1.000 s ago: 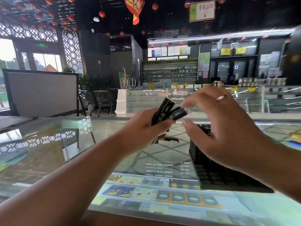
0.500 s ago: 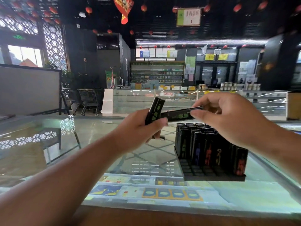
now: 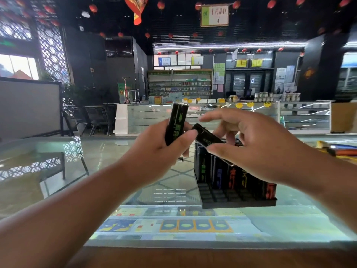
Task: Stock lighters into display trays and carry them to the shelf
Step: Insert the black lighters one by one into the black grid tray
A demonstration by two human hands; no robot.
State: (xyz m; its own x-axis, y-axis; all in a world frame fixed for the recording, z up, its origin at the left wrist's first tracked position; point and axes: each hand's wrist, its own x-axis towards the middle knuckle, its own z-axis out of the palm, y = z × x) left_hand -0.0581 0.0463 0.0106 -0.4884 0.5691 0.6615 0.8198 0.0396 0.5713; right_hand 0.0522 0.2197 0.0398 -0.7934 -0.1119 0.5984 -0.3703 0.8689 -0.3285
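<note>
Over the glass counter (image 3: 96,171), our left hand (image 3: 160,151) clutches an upright bundle of lighters (image 3: 176,124) while our right hand (image 3: 257,149) pinches a single lighter (image 3: 207,139), tilted, just above the black tray (image 3: 237,204), its back rows filled.

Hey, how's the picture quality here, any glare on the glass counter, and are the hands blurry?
Head view: the glass counter is covered in bright reflections of the lattice screen; the window at far left is blown out; the left hand and right hand are fairly sharp, only slightly soft; the counter's edges bow from the wide-angle lens.
</note>
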